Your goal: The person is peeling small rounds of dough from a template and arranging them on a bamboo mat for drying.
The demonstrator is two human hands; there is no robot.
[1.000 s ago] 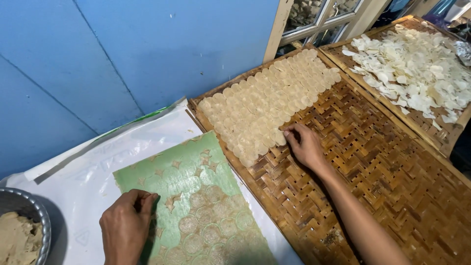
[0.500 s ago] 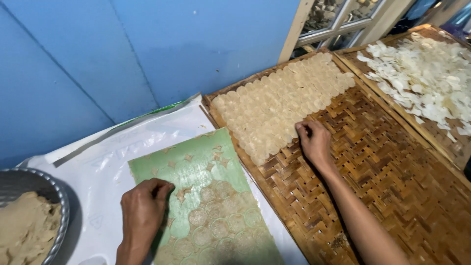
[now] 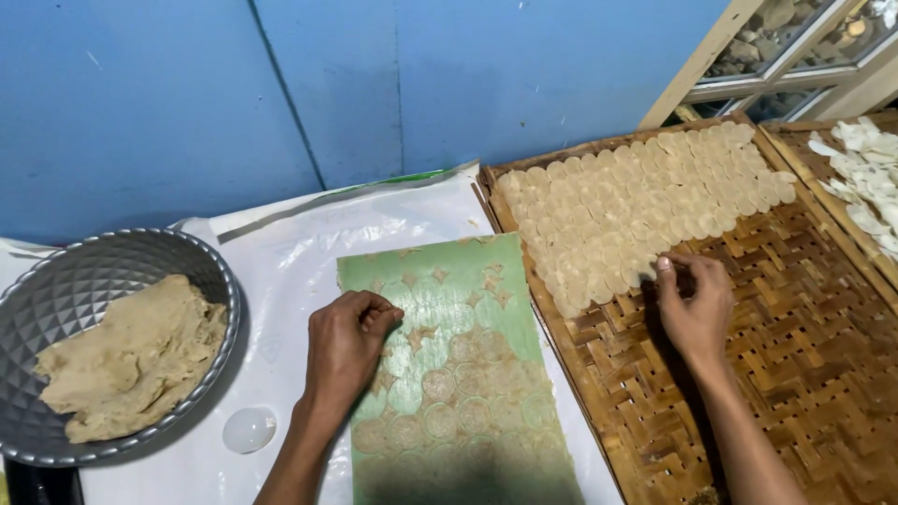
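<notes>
Both hands are working over thin dough rounds: the left hand [image 3: 348, 339] is resting curled, fingers bent under, on the green sheet [image 3: 449, 374] of cut rounds, while the right hand [image 3: 694, 301] is pinching a round at the edge of the rows on the woven bamboo tray [image 3: 804, 374]. Off to the left, a metal bowl [image 3: 103, 271] is holding dough [image 3: 131, 360] on the white-covered surface [image 3: 290, 262].

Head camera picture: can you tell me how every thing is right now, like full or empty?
Left hand: curled, resting on the green sheet.
Right hand: fingertips on a dough disc at the rows' edge.
Green sheet: flat, cut dough rounds and scraps on it.
Woven tray: partly filled with dough discs.
Metal bowl: holding a dough lump.
</notes>
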